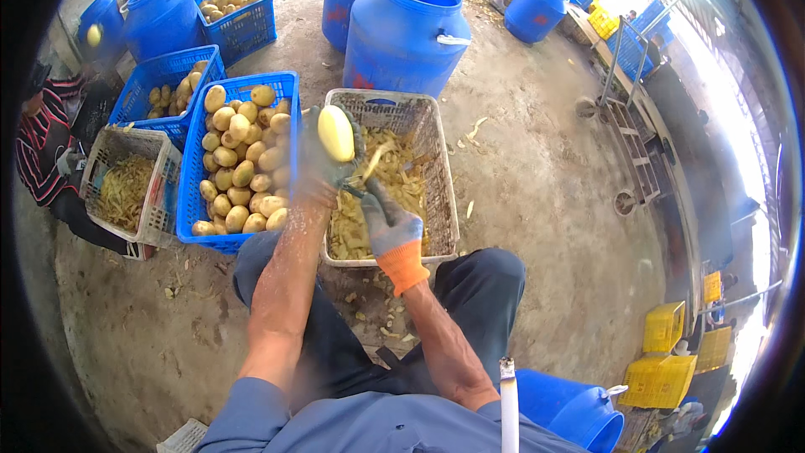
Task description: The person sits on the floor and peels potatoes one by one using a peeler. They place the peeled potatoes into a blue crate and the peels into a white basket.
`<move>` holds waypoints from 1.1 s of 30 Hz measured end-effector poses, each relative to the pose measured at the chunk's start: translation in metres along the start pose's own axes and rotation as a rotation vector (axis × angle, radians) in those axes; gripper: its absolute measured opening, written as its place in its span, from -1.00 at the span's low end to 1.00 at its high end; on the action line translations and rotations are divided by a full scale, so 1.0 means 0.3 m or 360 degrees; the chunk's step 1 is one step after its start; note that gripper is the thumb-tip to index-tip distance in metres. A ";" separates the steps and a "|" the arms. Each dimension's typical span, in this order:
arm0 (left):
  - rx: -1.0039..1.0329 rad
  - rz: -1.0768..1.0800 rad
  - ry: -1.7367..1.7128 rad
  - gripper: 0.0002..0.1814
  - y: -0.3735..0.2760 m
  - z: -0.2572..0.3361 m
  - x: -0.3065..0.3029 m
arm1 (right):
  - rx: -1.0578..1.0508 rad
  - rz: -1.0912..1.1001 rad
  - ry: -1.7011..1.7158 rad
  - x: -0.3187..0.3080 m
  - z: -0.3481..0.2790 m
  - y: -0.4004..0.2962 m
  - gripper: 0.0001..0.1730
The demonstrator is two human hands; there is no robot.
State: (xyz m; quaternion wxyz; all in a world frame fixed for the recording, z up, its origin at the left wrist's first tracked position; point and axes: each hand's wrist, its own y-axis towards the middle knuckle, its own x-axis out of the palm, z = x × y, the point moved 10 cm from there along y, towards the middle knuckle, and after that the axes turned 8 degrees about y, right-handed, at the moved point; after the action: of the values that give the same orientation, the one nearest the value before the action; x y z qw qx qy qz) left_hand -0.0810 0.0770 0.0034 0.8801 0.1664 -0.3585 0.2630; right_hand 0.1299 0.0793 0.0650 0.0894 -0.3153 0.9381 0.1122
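Observation:
My left hand (314,145), in a dark glove and partly blurred, holds a peeled, pale yellow, oval potato (336,133) over a whitish plastic crate (443,201). My right hand (391,220) wears a grey glove with an orange cuff. It is closed around a small dark tool, apparently a peeler (353,186), just below the potato; the fingers hide most of the tool. A strip of peel (376,161) curls beside the tool. Heaped peelings (352,226) lie in the crate between my knees.
Left of it stands a blue crate (182,201) of unpeeled potatoes (239,157). Blue barrels (402,31) stand ahead, and another blue barrel (560,409) lies behind at right. A seated person (50,145) is at far left beside a peelings crate (157,195). A lit cigarette (509,409) juts up close.

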 end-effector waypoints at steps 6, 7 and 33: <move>0.0838 0.0119 0.1442 -0.44 -0.121 0.208 0.274 | -0.0125 0.0051 0.0340 -0.004 -0.155 0.281 -0.63; 0.1091 0.0160 0.1969 -0.55 -0.154 0.245 0.334 | -0.0100 0.0022 0.0443 0.021 -0.154 0.310 -0.63; 0.0534 0.0335 0.1461 -0.24 -0.069 0.121 0.114 | -0.0178 0.0164 -0.0188 -0.061 -0.117 0.127 -0.59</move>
State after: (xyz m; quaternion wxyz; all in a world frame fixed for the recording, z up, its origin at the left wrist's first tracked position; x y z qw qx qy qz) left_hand -0.0682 0.0546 0.0508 0.8769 0.1356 0.0980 0.4506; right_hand 0.1174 0.1099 0.1087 0.1210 -0.2640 0.9384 0.1874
